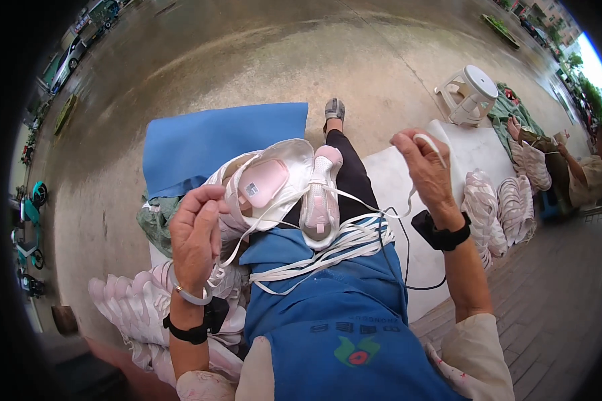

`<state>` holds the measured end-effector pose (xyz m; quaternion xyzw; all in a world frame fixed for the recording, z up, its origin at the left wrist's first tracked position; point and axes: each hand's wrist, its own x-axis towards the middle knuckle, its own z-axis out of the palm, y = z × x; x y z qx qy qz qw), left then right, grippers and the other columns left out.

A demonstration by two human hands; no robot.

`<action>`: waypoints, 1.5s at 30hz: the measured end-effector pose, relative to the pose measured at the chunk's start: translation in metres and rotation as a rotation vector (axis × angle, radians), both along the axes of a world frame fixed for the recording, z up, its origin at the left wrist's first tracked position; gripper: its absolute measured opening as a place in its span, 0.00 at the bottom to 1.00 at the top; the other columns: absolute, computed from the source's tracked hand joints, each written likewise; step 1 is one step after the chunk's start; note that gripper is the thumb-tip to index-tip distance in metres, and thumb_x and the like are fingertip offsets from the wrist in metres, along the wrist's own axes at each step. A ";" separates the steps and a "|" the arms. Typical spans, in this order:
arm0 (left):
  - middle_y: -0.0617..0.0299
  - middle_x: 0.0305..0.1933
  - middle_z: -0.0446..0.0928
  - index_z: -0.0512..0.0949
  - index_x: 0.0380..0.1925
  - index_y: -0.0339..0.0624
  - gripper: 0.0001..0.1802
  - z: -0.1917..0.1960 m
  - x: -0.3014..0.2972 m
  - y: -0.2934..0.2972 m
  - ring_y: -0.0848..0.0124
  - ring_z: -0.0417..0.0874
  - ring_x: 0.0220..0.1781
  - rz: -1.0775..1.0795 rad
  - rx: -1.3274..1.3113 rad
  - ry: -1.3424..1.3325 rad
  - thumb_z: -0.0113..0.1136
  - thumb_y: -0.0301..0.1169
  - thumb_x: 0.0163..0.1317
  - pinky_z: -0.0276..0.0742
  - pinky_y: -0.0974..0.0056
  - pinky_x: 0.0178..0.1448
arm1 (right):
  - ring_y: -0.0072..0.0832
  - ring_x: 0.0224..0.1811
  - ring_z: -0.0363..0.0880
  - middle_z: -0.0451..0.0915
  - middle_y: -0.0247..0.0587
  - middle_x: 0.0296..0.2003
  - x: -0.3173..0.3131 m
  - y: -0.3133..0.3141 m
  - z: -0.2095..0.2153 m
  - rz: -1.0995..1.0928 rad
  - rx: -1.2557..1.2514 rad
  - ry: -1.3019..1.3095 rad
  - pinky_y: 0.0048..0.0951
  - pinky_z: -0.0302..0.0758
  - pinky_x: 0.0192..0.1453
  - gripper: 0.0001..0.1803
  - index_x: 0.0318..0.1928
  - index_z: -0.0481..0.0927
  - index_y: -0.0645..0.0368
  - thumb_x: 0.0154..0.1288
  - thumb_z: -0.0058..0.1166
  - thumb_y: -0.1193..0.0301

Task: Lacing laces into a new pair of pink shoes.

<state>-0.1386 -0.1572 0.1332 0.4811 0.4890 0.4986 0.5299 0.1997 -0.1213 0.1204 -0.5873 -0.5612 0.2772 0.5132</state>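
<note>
Shoe on lap, concrete beyond

- Soft daylight makes the middle bright and clear.
- The small blue-white patch of sky, upper right, glows brightest.
- Shadows look faint on the smooth grey-brown concrete ground.
- The grey brick paving looks darker.
- Round black edges hide the corners.
- The faraway silver car looks bent and fuzzy.

Shows pale pink with white on the low mesh shoe, plain white on the flat fabric laces, solid blue on the cloth apron, green and red on its rounded emblem.
</note>
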 end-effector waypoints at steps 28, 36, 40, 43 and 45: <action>0.42 0.31 0.77 0.71 0.32 0.35 0.10 -0.175 0.114 0.036 0.45 0.80 0.34 -0.356 0.058 1.114 0.54 0.32 0.59 0.76 0.47 0.40 | 0.42 0.25 0.79 0.73 0.44 0.30 -0.066 0.025 -0.184 0.239 -0.077 -0.818 0.39 0.76 0.27 0.05 0.29 0.73 0.60 0.59 0.51 0.72; 0.42 0.30 0.77 0.71 0.32 0.35 0.09 -0.181 0.110 0.035 0.46 0.80 0.33 -0.328 0.107 1.074 0.55 0.30 0.58 0.76 0.48 0.39 | 0.37 0.24 0.79 0.73 0.42 0.28 -0.072 0.033 -0.175 0.336 0.025 -0.934 0.34 0.76 0.26 0.03 0.27 0.73 0.59 0.54 0.52 0.74; 0.42 0.30 0.77 0.71 0.32 0.35 0.09 -0.181 0.110 0.036 0.45 0.79 0.32 -0.345 0.067 1.083 0.54 0.30 0.58 0.76 0.47 0.38 | 0.31 0.24 0.80 0.73 0.40 0.27 -0.078 0.050 -0.160 0.447 0.140 -1.140 0.30 0.76 0.26 0.03 0.26 0.73 0.58 0.52 0.54 0.74; 0.41 0.29 0.78 0.71 0.32 0.34 0.10 -0.179 0.106 0.039 0.44 0.80 0.33 -0.318 0.132 1.081 0.54 0.32 0.59 0.76 0.47 0.38 | 0.35 0.25 0.80 0.74 0.41 0.27 -0.087 0.057 -0.154 0.380 0.140 -1.026 0.32 0.76 0.27 0.04 0.27 0.74 0.59 0.52 0.55 0.73; 0.41 0.29 0.78 0.72 0.32 0.34 0.11 -0.164 0.104 0.041 0.44 0.80 0.33 -0.415 0.058 1.118 0.55 0.33 0.60 0.76 0.48 0.38 | 0.42 0.26 0.80 0.74 0.44 0.28 -0.081 0.050 -0.159 0.301 0.045 -0.847 0.36 0.77 0.28 0.07 0.30 0.74 0.61 0.53 0.56 0.71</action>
